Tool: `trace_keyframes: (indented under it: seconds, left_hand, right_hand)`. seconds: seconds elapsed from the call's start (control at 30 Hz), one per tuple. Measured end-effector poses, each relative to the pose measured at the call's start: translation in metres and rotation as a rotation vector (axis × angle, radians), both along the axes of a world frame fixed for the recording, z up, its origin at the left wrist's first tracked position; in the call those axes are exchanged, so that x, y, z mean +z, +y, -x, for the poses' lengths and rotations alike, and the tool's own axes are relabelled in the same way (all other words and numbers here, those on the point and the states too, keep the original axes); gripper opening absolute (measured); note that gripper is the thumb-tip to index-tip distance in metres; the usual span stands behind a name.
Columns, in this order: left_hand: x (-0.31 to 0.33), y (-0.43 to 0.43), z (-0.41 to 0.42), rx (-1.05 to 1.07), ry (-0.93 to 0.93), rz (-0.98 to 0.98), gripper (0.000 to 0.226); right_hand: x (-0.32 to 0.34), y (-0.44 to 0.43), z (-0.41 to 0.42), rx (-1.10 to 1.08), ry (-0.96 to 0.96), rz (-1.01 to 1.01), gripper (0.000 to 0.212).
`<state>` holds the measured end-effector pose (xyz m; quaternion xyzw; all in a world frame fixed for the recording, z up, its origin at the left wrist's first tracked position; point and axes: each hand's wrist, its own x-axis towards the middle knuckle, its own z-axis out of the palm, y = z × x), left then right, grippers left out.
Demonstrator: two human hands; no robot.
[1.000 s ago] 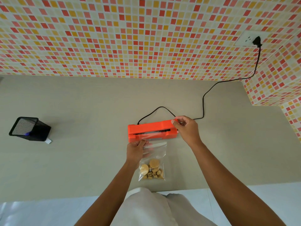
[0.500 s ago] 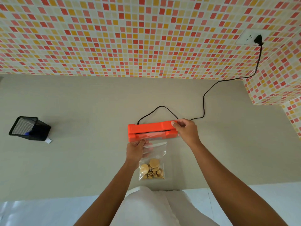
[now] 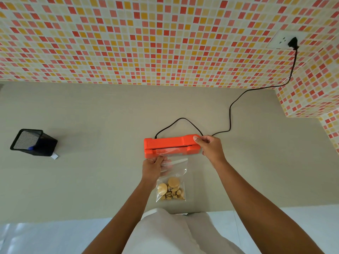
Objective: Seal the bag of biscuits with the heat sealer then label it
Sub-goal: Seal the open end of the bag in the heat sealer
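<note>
An orange heat sealer [image 3: 168, 143] lies across the middle of the beige counter. A clear plastic bag of biscuits [image 3: 171, 189] lies in front of it, its open top edge slid into the sealer's slot. My left hand [image 3: 153, 168] pinches the bag's upper left part just below the sealer. My right hand [image 3: 211, 147] grips the right end of the sealer's lid, thumb on top. The lid sits low over the bag, with a narrow gap still showing.
A black cord [image 3: 229, 114] runs from the sealer's back to a wall socket [image 3: 288, 41] at the upper right. A black mesh pen holder [image 3: 33, 142] stands at the far left with a small white label [image 3: 55, 156] beside it. The tiled wall juts out on the right.
My right hand has pushed the sealer's lid lower over the bag top. My left hand and the bag stay where they were.
</note>
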<state>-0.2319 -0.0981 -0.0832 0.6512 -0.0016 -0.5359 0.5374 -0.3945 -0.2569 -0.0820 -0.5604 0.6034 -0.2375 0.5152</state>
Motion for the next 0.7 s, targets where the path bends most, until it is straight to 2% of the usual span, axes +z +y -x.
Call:
trace_keyframes:
  seconds: [0.7]
  left_hand:
    - [-0.004, -0.0005, 0.0004, 0.011, 0.001, -0.006, 0.024]
  right_hand:
    - [0.0061, -0.0014, -0.0006, 0.037, -0.001, -0.001, 0.027]
